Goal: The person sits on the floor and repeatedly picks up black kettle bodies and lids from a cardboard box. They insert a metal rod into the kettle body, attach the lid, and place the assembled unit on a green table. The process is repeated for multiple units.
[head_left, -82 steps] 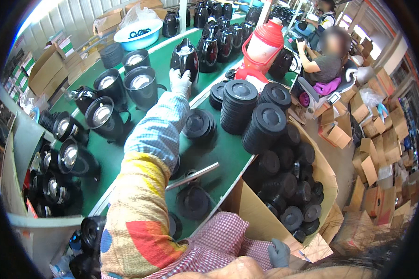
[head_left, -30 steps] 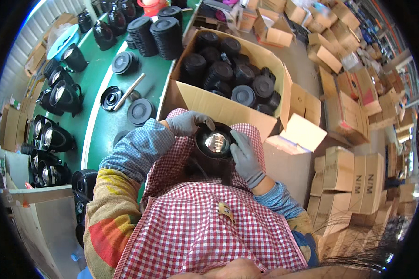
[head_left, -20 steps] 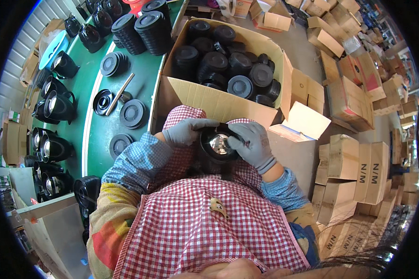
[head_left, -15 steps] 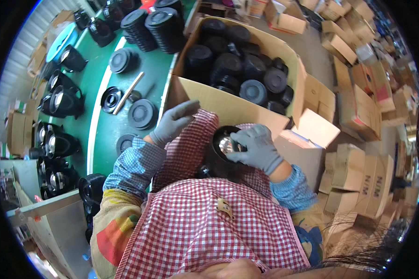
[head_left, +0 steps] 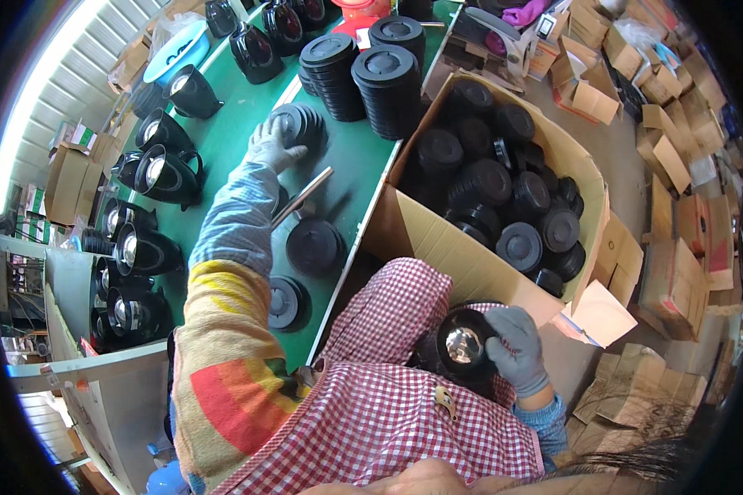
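Observation:
My left hand (head_left: 274, 147), in a grey glove, reaches out over the green table with its fingers spread against the side of a short stack of black round lids (head_left: 302, 125). In my lap rests a black jug (head_left: 462, 337) with a shiny, mirror-like inside, its mouth facing up. My right hand (head_left: 516, 351), gloved too, has its fingers curled at the jug's right rim; the exact grip is partly hidden. Between my left forearm and the table edge lie a pale stick (head_left: 303, 198), a round black lid (head_left: 315, 247) and another black lid (head_left: 287, 304).
Tall stacks of black lids (head_left: 386, 91) stand farther along the green table (head_left: 223, 91). Black jugs (head_left: 169, 175) line its left side, near a blue basin (head_left: 178, 53). A cardboard box (head_left: 454, 252) full of black lids stands right of the table, with more cartons (head_left: 673, 276) beyond.
My left hand has moved forward and left from above my lap to the lid stack. My right hand has shifted from over the jug's mouth to its right rim. The view has turned left.

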Demonstrator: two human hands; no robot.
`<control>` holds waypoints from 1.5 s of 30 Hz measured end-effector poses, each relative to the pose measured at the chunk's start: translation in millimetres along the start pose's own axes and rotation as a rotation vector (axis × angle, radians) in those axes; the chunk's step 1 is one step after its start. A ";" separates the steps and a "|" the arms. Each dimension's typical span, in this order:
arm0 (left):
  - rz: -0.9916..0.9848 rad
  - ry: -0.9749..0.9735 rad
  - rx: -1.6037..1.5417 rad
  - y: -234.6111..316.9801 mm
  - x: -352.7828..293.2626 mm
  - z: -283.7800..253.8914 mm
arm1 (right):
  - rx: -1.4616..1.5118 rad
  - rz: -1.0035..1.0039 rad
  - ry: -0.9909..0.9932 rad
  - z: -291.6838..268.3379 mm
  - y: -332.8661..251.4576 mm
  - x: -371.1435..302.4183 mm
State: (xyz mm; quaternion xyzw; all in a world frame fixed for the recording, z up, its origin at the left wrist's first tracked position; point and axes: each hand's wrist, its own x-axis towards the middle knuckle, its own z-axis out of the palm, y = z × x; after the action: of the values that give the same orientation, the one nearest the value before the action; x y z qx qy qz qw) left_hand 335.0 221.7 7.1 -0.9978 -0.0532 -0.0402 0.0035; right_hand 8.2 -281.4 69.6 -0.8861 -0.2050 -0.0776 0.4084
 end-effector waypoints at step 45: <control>1.306 -0.443 -1.464 250.2 -277.4 -31.1 | 0.502 -0.114 0.099 21.5 13.2 -38.5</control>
State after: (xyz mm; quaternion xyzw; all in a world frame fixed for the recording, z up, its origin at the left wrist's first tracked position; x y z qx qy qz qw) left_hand 84.2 -56.8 15.1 -0.5732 0.5428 0.1334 -0.5992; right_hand -21.6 -284.4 34.7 -0.7390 -0.2471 -0.0906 0.6202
